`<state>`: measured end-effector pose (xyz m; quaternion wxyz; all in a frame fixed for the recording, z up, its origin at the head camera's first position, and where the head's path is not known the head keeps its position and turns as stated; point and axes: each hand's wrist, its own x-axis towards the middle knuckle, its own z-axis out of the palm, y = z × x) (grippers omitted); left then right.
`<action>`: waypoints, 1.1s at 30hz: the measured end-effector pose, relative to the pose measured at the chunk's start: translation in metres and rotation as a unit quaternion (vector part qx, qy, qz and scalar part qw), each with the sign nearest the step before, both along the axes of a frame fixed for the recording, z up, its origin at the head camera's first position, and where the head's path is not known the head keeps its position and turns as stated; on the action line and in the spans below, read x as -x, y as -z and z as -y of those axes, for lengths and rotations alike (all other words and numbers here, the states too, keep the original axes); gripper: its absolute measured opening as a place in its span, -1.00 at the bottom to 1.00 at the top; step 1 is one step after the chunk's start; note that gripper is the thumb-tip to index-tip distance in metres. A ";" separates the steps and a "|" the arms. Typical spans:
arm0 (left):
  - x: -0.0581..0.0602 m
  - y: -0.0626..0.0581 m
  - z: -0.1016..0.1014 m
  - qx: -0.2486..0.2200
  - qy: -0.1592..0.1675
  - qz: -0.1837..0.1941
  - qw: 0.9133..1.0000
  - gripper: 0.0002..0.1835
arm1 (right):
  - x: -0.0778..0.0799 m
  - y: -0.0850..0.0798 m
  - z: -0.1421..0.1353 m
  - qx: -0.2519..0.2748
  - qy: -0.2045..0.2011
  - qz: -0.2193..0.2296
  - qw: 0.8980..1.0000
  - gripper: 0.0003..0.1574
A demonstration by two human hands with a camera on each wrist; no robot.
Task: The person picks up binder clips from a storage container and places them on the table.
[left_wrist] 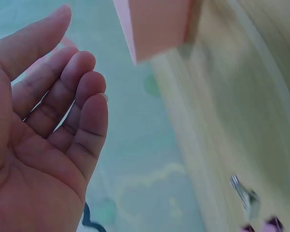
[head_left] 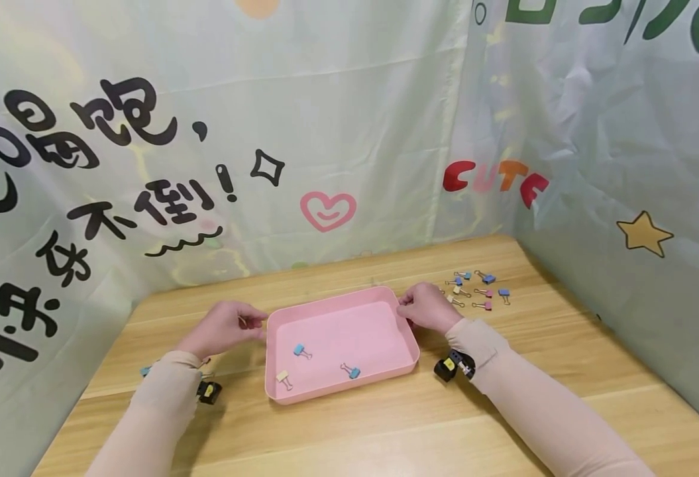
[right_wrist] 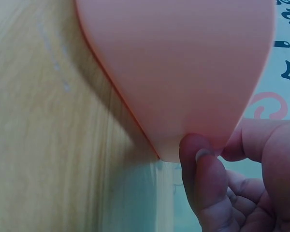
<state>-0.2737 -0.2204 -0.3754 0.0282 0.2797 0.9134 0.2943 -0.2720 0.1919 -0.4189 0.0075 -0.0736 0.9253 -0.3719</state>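
A shallow pink tray [head_left: 337, 331] sits on the wooden table, holding two blue binder clips [head_left: 299, 349] and a cream binder clip [head_left: 283, 377]. At its right side my right hand [head_left: 429, 306] pinches the wall; in the right wrist view the thumb [right_wrist: 198, 169] lies against the outside and a finger hooks over the rim. My left hand [head_left: 230, 326] is by the tray's left end, fingers loosely bent. The left wrist view shows that palm [left_wrist: 43, 159] holding nothing, with a gap between its fingertips and the pink tray wall [left_wrist: 159, 29].
Several blue, pink and cream binder clips [head_left: 483, 292] lie on the table [head_left: 349, 430] beyond my right hand. More clips, one of them blue [head_left: 145, 371], are partly hidden behind my left wrist. Printed cloth [head_left: 349, 132] walls in the table at the back and sides.
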 end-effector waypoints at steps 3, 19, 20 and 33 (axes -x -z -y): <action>0.002 -0.003 -0.014 0.005 0.014 0.008 1.000 -0.66 | 0.001 0.001 0.000 0.001 0.001 0.005 1.000 -0.86; 0.009 -0.003 -0.087 0.045 0.111 0.006 0.993 -0.73 | -0.001 0.000 0.000 0.012 0.007 0.013 1.000 -0.87; 0.009 -0.003 -0.091 0.046 0.115 0.008 0.992 -0.73 | -0.001 0.000 0.000 0.012 0.006 0.013 1.000 -0.87; 0.003 0.017 -0.138 0.085 0.171 0.068 0.979 -0.71 | 0.001 0.001 -0.002 -0.003 -0.004 0.001 1.000 -0.85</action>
